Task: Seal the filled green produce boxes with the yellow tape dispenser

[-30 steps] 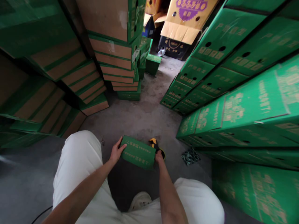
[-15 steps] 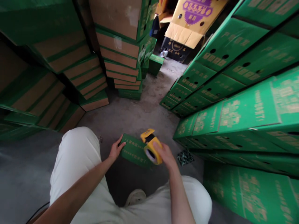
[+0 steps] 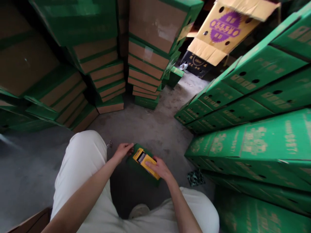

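Between my knees, low over the floor, is a small green cardboard box (image 3: 137,168). My left hand (image 3: 123,151) is at its left end, fingers curled closed against the corner; the fingertips are partly hidden. A yellow tape dispenser (image 3: 143,160) lies along the top of the box, its dark front part pointing toward my left hand. My right hand (image 3: 159,167) is wrapped around the dispenser's rear part, thumb on top. Most of the box's printed top is covered by the dispenser and my right hand.
Green boxes (image 3: 264,142) are stacked along the right. Brown-and-green boxes (image 3: 145,60) stand in tall stacks on the left and ahead. A yellow carton with purple print (image 3: 221,30) sits at the back. A dark patterned piece (image 3: 195,178) lies on the floor (image 3: 107,124) at right.
My right hand has brought the tape dispenser down and left onto the box, turning it lengthwise. My left hand has shifted its fingers at the box's end. The view has tilted.
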The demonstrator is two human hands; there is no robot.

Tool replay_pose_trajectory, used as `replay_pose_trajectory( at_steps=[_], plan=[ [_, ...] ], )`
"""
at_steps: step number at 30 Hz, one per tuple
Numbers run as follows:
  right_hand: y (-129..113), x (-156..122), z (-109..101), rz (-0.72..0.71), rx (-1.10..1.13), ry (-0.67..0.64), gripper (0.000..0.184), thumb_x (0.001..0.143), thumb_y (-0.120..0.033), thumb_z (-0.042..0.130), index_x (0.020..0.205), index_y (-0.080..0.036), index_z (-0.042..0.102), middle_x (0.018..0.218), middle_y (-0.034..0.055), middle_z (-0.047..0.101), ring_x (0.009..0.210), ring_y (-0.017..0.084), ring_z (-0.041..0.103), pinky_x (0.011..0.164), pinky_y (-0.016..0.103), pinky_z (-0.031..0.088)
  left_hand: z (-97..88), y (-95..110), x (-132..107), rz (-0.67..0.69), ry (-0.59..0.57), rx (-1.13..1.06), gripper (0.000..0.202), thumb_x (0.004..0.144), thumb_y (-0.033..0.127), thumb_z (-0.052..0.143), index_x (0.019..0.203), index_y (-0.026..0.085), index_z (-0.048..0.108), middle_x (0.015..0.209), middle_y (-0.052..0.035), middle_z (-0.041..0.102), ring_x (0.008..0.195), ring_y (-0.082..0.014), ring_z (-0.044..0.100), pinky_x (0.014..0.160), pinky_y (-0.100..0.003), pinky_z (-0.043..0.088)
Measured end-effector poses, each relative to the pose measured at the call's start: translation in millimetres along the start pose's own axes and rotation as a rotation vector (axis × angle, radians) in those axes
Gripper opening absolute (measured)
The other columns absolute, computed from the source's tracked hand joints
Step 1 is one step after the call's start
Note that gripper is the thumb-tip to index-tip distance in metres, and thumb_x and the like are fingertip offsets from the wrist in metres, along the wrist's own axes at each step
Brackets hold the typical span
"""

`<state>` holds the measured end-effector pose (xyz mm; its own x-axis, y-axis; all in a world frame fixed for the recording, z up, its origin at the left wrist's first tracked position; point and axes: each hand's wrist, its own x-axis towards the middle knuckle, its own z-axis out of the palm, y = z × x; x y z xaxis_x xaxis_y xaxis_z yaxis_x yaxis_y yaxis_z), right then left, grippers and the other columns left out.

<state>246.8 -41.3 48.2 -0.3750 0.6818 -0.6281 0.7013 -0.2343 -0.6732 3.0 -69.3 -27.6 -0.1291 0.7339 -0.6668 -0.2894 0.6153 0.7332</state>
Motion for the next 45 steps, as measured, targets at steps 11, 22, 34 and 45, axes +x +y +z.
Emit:
replay_pose_trajectory(
  at_steps=[11, 22, 34, 45],
  plan=[
    [0.4, 6.4, 3.7, 0.068, 0.009, -0.105, 0.056, 0.079, -0.063, 0.062, 0.108, -0.015, 0.065, 0.097, 0.0077, 0.073, 0.082, 0.02, 0.069, 0.064, 0.024, 0.051, 4.5, 7.2, -12.0, -0.29, -0.265, -0.142, 0.036, 0.062, 0.04, 0.083, 0.087, 0.018, 0.069, 0.073, 0.001, 0.064, 0.068, -0.0119, 0.059, 0.065, -0.026, 0.049],
    [-12.7, 3.9, -4.3, 0.197, -0.074, -0.207, 0.052, 0.081, -0.065, 0.058, 0.093, -0.016, 0.069, 0.072, 0.0061, 0.071, 0.058, 0.019, 0.067, 0.048, 0.023, 0.048, -9.4, -10.8, 21.1, 0.224, 0.086, 0.33, 0.013, 0.08, 0.021, 0.062, 0.082, 0.015, 0.074, 0.081, -0.0045, 0.073, 0.076, -0.015, 0.066, 0.071, -0.024, 0.048],
    [7.3, 1.0, -12.2, 0.185, -0.528, -0.024, 0.064, 0.078, -0.077, 0.049, 0.086, -0.017, 0.073, 0.089, 0.0127, 0.074, 0.085, 0.024, 0.07, 0.056, 0.023, 0.038, -38.8, -25.5, 36.5, 0.203, 0.446, 0.569, 0.02, 0.09, 0.02, 0.052, 0.098, 0.017, 0.069, 0.098, -0.0094, 0.071, 0.093, -0.019, 0.064, 0.087, -0.03, 0.044],
    [-2.8, 7.3, -8.7, 0.232, -0.6, 0.004, 0.073, 0.079, -0.081, 0.042, 0.088, -0.017, 0.073, 0.095, 0.0185, 0.073, 0.092, 0.03, 0.069, 0.063, 0.028, 0.043, 2.1, -77.6, 69.0, 0.135, 0.267, 0.603, 0.025, 0.09, 0.03, 0.054, 0.104, 0.015, 0.069, 0.107, -0.0103, 0.069, 0.105, -0.018, 0.062, 0.095, -0.029, 0.043]
  ],
)
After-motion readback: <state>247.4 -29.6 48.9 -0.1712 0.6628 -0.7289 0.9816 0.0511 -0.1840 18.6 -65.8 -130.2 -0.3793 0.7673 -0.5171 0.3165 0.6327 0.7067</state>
